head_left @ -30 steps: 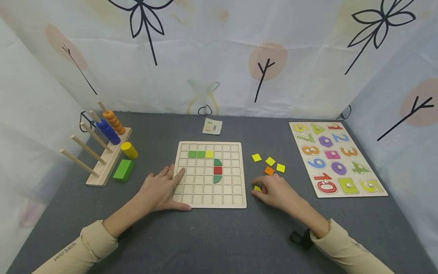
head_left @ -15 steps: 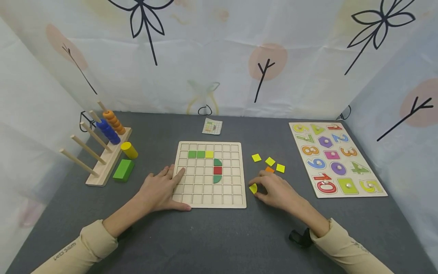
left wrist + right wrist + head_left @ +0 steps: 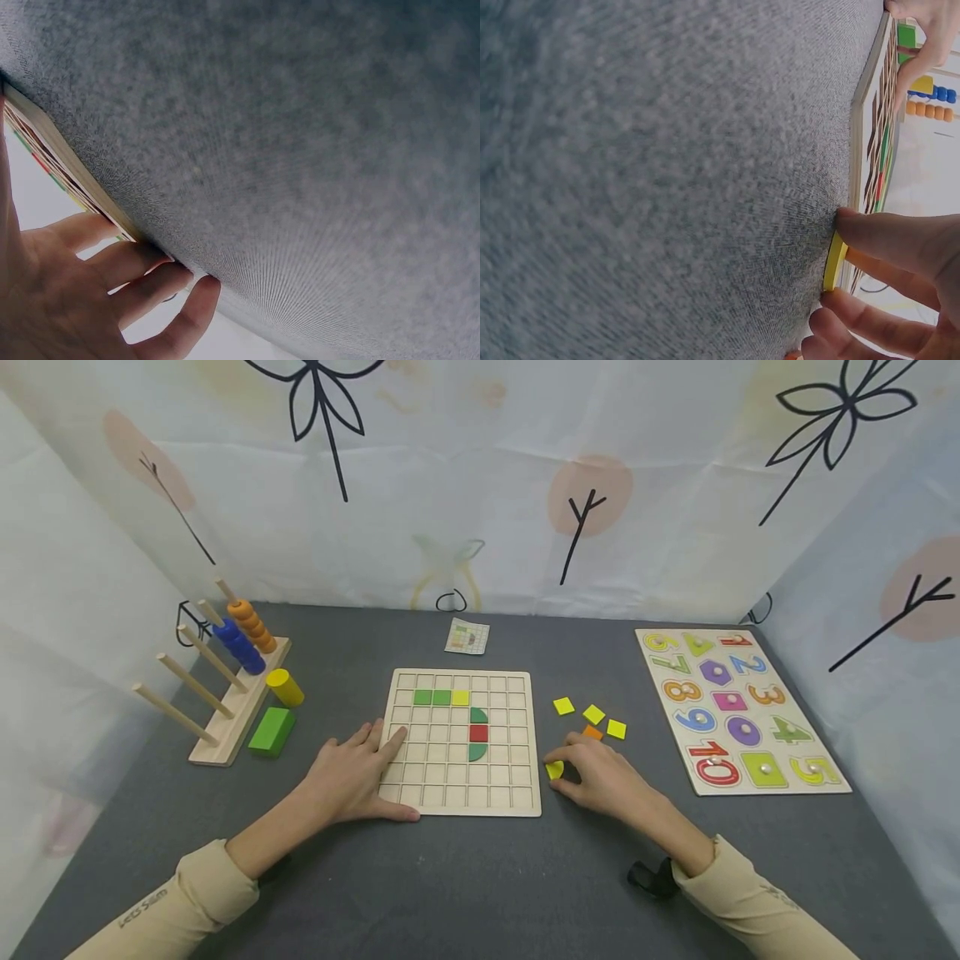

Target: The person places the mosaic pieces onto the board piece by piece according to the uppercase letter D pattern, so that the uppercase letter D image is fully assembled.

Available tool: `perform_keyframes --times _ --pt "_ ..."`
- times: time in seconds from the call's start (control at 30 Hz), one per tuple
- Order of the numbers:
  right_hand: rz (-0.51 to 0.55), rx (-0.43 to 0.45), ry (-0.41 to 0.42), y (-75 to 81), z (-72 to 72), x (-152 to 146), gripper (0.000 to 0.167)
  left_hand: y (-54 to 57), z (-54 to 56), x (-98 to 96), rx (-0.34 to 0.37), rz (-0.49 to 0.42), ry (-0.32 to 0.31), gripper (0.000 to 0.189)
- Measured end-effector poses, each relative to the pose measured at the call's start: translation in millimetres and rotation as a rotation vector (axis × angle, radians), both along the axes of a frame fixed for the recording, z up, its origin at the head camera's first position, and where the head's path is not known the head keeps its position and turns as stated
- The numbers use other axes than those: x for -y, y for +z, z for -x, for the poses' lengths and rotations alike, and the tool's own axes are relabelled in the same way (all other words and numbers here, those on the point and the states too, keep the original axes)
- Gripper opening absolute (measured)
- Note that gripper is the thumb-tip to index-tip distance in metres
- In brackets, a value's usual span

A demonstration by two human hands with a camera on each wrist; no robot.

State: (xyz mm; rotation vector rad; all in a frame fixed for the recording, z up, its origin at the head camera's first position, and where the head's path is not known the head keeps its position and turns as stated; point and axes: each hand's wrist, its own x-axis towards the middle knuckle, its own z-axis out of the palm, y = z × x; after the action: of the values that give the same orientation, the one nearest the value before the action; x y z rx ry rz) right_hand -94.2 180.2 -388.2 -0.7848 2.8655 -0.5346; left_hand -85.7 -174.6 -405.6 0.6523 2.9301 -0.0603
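Observation:
A square wooden grid board (image 3: 435, 777) lies at the middle of the table in the head view. My left hand (image 3: 348, 781) rests along its left side, fingers at the upper edge and thumb by the lower corner. Set into the grid are green squares (image 3: 431, 697), a yellow square (image 3: 460, 697), a red square (image 3: 478, 733) and green rounded pieces (image 3: 477, 752). Just right of the board, my right hand (image 3: 603, 779) pinches a yellow tile with a rounded edge (image 3: 554, 770) between thumb and fingertips. In the right wrist view, that yellow tile (image 3: 834, 262) stands tilted close to the table surface.
Loose yellow squares (image 3: 563, 706) and a partly hidden orange tile (image 3: 592, 732) lie beyond my right hand. A number puzzle board (image 3: 693, 760) is at right. Leftward stand a peg rack (image 3: 232, 702), a yellow cylinder (image 3: 285, 687) and a green block (image 3: 272, 732). A small pattern card (image 3: 467, 637) lies behind.
My right hand has shifted slightly left with the yellow tile, bringing it nearer the board's right edge. The tile has turned in the fingers. My left hand stays in place.

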Motion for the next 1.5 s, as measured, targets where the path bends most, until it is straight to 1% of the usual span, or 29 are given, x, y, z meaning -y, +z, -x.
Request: perform_keyframes --times 0.17,0.37,0.47,0.63,0.8,0.9,1.03,1.17,1.5 --pt "-0.005 0.008 0.003 -0.8 1.3 1 0.026 1.0 0.0 -0.5 0.002 -0.003 -0.002 0.123" --pt "-0.006 0.014 -0.026 -1.2 1.8 3 0.024 0.7 0.2 -0.8 0.023 -0.008 0.007 0.123" --pt "-0.001 -0.005 -0.042 -0.2 1.5 6 0.025 0.7 0.7 -0.5 0.024 -0.004 0.008 0.123" --pt "0.02 -0.04 -0.06 6.8 1.3 14 0.026 0.6 0.7 -0.4 0.019 0.001 0.007 0.123" --pt "0.049 -0.034 -0.043 15.6 2.0 27 0.026 0.0 0.0 -0.4 0.025 0.002 0.012 0.123" --pt "0.05 -0.022 -0.033 18.2 2.3 36 0.026 0.3 0.3 -0.6 0.021 -0.005 0.009 0.124" --pt "0.059 -0.028 -0.006 20.4 2.8 47 0.025 0.6 0.4 -0.1 0.019 -0.015 0.005 0.124" --pt "0.084 -0.019 0.025 21.4 2.9 58 0.025 0.3 -0.2 0.4 0.018 -0.017 0.004 0.124" --pt "0.11 0.047 0.071 18.2 3.8 88 0.023 -1.3 0.1 1.0 0.009 -0.004 0.004 0.124"
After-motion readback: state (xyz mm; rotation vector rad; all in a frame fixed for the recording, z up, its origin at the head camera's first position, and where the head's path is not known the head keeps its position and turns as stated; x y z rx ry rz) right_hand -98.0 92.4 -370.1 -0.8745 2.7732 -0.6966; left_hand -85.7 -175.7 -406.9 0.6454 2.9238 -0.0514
